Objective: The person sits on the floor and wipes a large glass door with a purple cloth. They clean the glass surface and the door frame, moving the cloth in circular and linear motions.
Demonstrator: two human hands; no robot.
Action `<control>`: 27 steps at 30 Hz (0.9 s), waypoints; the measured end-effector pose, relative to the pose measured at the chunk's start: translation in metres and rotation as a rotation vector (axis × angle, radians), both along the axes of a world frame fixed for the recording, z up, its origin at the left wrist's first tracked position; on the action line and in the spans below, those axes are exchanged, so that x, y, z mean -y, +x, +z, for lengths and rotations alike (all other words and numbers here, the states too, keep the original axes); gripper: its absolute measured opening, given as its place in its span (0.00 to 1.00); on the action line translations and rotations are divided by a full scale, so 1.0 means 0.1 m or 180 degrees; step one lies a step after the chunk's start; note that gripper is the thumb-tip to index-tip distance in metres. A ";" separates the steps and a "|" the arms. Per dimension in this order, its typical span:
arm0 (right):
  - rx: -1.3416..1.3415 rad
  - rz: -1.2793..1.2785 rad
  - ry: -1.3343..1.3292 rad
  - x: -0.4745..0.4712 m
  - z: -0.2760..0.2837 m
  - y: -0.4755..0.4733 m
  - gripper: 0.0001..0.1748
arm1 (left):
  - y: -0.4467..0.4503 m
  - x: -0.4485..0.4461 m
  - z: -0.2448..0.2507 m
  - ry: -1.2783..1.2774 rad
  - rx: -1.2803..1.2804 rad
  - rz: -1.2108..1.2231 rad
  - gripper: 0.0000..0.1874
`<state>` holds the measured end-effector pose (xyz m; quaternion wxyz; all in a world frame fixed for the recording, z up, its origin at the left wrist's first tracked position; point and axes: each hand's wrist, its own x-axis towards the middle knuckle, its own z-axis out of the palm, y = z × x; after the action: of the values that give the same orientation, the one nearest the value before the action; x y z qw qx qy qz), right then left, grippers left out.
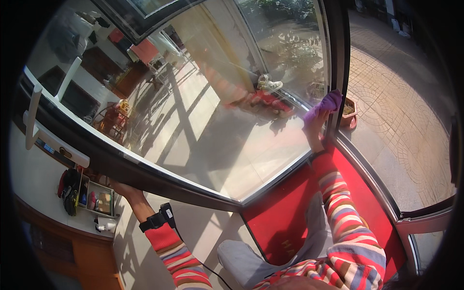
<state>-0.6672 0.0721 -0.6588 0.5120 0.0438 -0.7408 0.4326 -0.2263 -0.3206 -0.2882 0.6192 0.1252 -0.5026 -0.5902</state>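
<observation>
A glass door [232, 159] with a dark frame stands at a slant before me. My right hand [314, 127] holds a bunched purple cloth [328, 103] against the glass, close to the upright dark frame member on the right. My left hand [125, 189] is at the outer dark edge of the door frame [163, 188] on the left. Its fingers are hidden behind that edge, so their grip does not show. A white door handle [32, 119] sticks out at the far left, with a lock plate below it.
A red mat [279, 221] lies under my legs. Outside on the right, a potted plant [348, 112] stands by the frame on paving [391, 119]. At left, a box of small items [98, 199] and a white bottle [106, 224] sit on a counter. A black cable [214, 272] trails from my left wrist.
</observation>
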 end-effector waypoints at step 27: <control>0.4174 0.2116 -0.4360 2.35 -0.02 3.60 0.17 | -0.06 0.08 0.03 -0.0227 0.0240 0.0064 0.27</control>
<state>-0.3075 -0.1633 -0.6603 -0.2290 -0.3026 -0.4181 0.8253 -0.2324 -0.3281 -0.2851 0.6098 0.1302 -0.5450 -0.5605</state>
